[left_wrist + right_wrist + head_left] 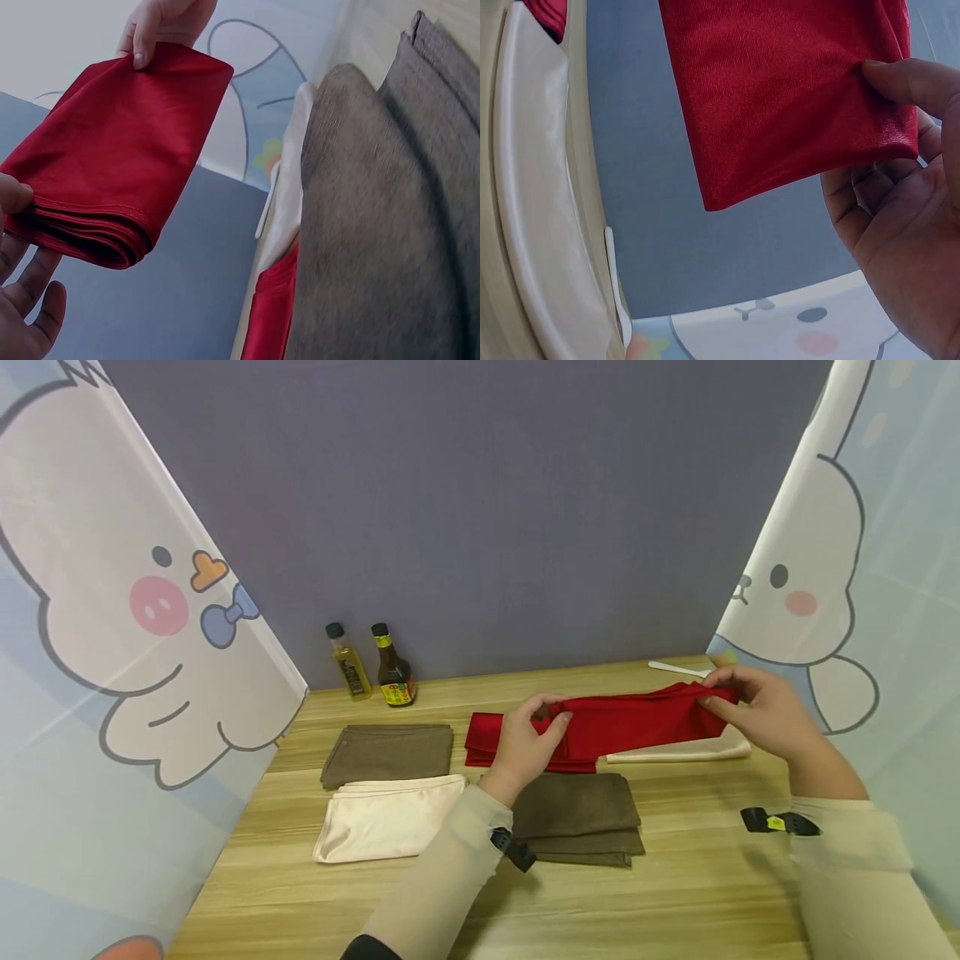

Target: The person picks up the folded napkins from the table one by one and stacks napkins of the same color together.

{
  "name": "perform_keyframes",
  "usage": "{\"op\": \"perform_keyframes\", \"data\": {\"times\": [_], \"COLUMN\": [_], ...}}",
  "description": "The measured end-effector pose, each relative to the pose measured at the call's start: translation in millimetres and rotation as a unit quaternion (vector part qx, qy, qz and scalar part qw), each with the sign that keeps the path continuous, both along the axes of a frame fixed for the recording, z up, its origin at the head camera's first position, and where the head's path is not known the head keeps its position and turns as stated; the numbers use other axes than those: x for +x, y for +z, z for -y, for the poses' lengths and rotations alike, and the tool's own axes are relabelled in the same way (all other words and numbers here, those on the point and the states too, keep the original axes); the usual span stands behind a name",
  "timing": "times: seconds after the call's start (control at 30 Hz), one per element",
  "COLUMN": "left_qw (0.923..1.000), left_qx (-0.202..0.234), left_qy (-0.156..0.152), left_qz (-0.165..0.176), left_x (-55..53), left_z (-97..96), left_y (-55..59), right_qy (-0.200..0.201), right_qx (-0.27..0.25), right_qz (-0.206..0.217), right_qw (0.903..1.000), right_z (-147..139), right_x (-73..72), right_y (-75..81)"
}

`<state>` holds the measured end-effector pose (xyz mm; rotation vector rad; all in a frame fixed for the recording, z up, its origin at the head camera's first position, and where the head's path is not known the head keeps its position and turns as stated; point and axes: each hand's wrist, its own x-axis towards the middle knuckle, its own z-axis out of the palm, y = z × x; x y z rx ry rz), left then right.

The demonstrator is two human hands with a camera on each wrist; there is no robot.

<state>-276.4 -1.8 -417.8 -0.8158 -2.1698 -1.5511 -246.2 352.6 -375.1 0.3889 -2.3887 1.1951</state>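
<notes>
Cloth [637, 722], red, folded, in left fingers [34, 279] and right fingers [845, 199] above tabletop [697, 885]

Bare wooden tabletop [705, 893] lies open between the left sleeve [442, 877] and the right sleeve [862, 885], right of the front brown cloths [577, 806], leaving room for a hand to pass low. Farther back, the way is barred at mid-height by a folded red cloth [645, 722] stretched between the left hand [525, 739] and the right hand [761, 710], though the wrist views show air between it and the white cloth [697, 749] below. At back left, two upright bottles [395, 672] block passage near the grey wall [487, 527], with open wood to their right.
</notes>
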Motion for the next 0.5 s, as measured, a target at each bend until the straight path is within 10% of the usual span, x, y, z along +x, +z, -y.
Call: {"op": "perform_keyframes", "data": {"times": [0.5], "left_qw": [0.9992], "left_qx": [0.039], "left_qy": [0.006], "left_qz": [0.005], "left_x": [-10.1], "left_z": [33.9], "left_y": [11.2], "right_qy": [0.046], "right_qx": [0.01], "right_qz": [-0.006], "right_qw": [0.9989], "right_z": [28.4], "right_x": [-20.7], "right_y": [8.4]}}
